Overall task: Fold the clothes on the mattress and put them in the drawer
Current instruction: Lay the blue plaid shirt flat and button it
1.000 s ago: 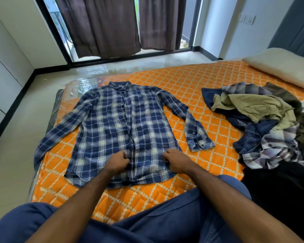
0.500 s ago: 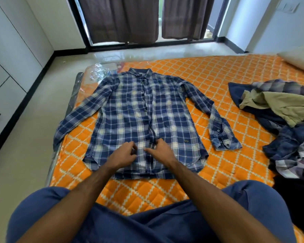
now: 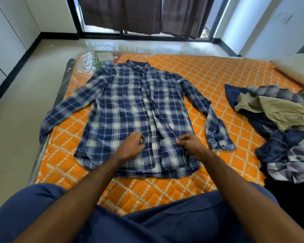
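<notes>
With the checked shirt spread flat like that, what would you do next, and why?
Probably fasten the lower buttons. Both hands, left hand and right hand, pinch the shirt beside its front opening, which gapes near the hem. The sleeves lie spread, nothing folded yet.

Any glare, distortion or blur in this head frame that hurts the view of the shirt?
Head view: daylight glares off the glossy pale floor and the clear plastic wrap; wide-angle bending curves the black window frame; the blue plaid shirt and both hands are evenly lit and sharp.
</notes>
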`<state>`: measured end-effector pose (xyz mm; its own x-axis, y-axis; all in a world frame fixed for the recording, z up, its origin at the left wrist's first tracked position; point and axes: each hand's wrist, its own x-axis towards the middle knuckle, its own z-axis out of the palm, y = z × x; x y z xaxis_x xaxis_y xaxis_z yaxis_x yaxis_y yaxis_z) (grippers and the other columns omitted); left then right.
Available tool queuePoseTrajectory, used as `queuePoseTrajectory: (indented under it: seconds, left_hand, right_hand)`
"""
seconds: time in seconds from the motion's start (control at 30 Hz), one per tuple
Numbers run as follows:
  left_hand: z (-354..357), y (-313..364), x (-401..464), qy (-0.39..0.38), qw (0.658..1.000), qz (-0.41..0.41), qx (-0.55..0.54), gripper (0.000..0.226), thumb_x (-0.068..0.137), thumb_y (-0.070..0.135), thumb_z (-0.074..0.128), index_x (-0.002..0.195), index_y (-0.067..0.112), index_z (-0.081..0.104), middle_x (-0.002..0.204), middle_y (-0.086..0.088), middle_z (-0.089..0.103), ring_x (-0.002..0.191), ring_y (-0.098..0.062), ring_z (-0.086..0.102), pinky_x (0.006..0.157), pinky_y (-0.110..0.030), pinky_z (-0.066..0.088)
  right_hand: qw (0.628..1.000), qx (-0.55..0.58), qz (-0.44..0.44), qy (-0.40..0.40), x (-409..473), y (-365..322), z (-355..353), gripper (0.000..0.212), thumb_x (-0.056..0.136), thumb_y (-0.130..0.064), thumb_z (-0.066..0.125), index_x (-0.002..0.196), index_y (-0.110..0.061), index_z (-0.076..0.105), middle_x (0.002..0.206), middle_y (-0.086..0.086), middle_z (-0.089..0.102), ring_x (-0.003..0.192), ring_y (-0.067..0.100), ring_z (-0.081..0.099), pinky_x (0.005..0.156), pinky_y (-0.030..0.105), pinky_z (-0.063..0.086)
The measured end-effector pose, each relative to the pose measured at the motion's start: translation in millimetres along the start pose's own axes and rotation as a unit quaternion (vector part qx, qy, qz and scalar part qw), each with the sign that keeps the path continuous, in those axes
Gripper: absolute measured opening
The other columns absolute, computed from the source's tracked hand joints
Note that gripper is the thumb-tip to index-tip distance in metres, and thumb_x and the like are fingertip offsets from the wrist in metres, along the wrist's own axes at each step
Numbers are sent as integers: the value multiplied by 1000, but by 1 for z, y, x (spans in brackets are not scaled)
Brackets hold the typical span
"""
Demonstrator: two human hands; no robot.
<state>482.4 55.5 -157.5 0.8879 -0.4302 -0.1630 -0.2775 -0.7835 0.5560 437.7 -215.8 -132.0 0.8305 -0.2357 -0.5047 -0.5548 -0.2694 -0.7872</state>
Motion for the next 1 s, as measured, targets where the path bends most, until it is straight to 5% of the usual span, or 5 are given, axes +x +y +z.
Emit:
queuePoseTrajectory:
  seconds: [0.4, 0.57, 0.7, 0.8, 1.0]
  left_hand:
    - [-1, 32, 29, 65, 992, -65, 83, 22, 98, 43, 58, 99, 22, 52, 94, 6, 61, 84, -16, 60, 73, -38, 55]
    - [-6, 46, 39, 33, 988, -82, 130, 24, 100, 38, 58, 94, 14, 56, 87, 0, 64, 82, -20, 62, 76, -36, 55]
    - [-15, 35, 43, -17, 990, -134, -47, 21, 100, 32, 60, 99, 11, 60, 94, -4, 71, 84, -17, 67, 79, -40, 58]
    - [-31, 35, 33, -21, 963, -168, -211, 22, 100, 27, 62, 103, 5, 59, 95, -13, 71, 71, -18, 68, 55, -30, 55]
    - [-56, 35, 11, -18, 934, -165, -316, 21, 100, 22, 62, 104, 1, 61, 83, -10, 67, 61, -17, 66, 48, -31, 53]
  right_hand:
    - [998, 33, -16, -59, -9, 15, -5, 22, 95, -3, 66, 113, -16, 64, 99, 6, 62, 78, 15, 58, 43, 21, 40]
    - [999, 18, -28, -31, -4, 10, 0, 20, 98, -27, 68, 113, -14, 67, 106, 5, 69, 88, 18, 61, 60, 29, 47]
    - [998, -39, -58, 0, 3, -14, 11, 27, 96, -31, 70, 99, -4, 70, 90, 11, 69, 77, 18, 61, 59, 30, 51]
    - [998, -24, -41, -36, 3, -36, 17, 17, 93, -21, 74, 86, -10, 64, 72, 2, 57, 60, 13, 50, 49, 26, 44]
    - [987, 86, -19, -137, -7, -60, 45, 15, 91, -6, 73, 85, -7, 60, 66, 4, 52, 47, 11, 44, 46, 25, 42]
